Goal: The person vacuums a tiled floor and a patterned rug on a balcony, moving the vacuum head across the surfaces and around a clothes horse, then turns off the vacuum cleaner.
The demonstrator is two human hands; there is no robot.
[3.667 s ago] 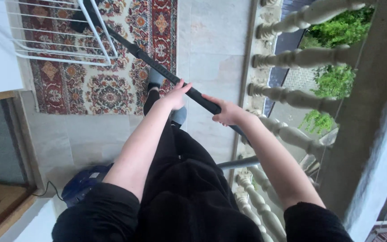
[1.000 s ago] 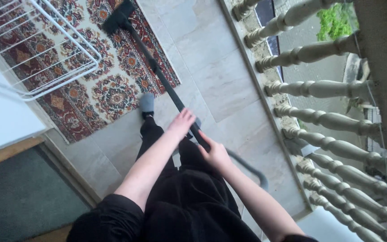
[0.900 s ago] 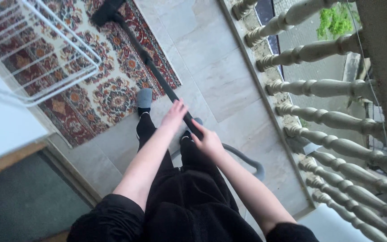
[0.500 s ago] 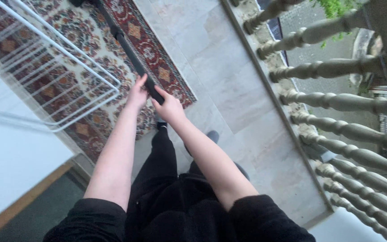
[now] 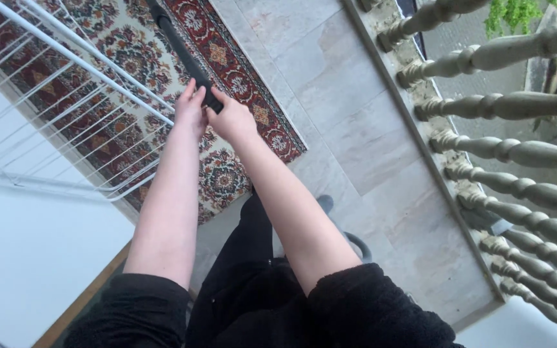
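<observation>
the black vacuum wand (image 5: 182,48) is held out at arm's length over the patterned rug (image 5: 136,58), running up and out of the top of the view, so the floor head is not seen. it is gripped at its near end by both hands: the left hand (image 5: 190,111) is wrapped on its left side with fingers curled around it, and the right hand (image 5: 232,119) is closed over the end just beside it, the two hands touching.

the cleaning is judged to be well in hand but unfinished: the rug is being worked along its length, and no debris can be made out on it, so how much is left cannot be told. the pale tiled floor (image 5: 356,122) beside the rug is not being reached at present.

a white wire drying rack (image 5: 66,84) is stood over the left part of the rug, close to the left hand, and is judged to crowd the wand's sideways travel. a grey hose (image 5: 358,243) is seen by the person's legs. a stone balustrade (image 5: 510,148) bounds the floor on the right, well apart from the hands.
</observation>
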